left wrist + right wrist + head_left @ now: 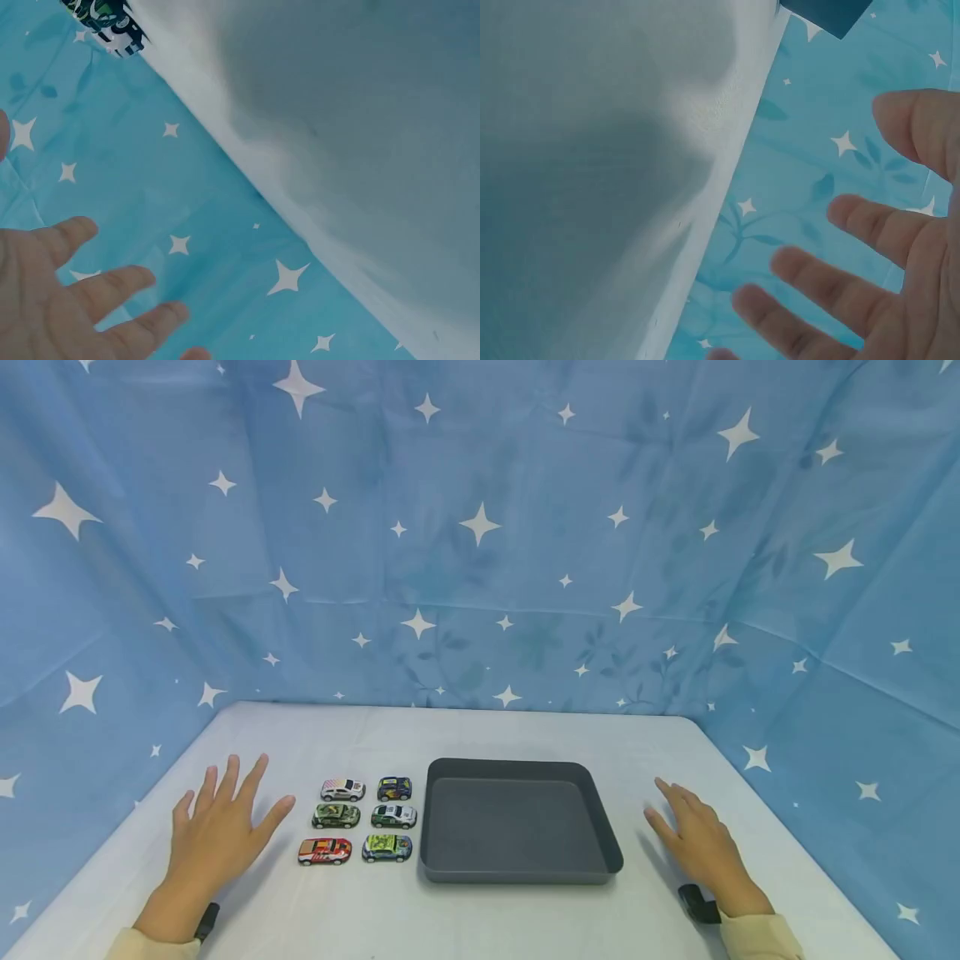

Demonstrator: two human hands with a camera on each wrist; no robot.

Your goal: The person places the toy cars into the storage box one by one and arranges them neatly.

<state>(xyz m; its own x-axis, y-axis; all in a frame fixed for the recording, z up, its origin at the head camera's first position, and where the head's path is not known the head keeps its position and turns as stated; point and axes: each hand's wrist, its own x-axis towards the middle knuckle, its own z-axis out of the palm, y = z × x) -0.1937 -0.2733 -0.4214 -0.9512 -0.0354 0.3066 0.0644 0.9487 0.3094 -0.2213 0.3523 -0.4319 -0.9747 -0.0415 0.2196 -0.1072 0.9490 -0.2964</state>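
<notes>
My left hand (213, 843), fingers spread, is left of several toy cars and holds nothing. Nearest to it is a red and orange toy car (325, 852); behind that sit a green camouflage car (336, 816) and a white car (343, 790). A second column has a yellow-green and blue car (387, 848), a white and green car (393, 817) and a dark blue car (394, 788). Right of them lies a dark grey rectangular tray (517, 827) with nothing in it. Beyond its right side is my right hand (701, 843), fingers extended and holding nothing.
A white table (495, 922) carries the cars and tray. Behind it and along both sides hangs a blue curtain (480, 568) with white stars. Each wrist wears a black device, such as the right wrist camera (699, 905).
</notes>
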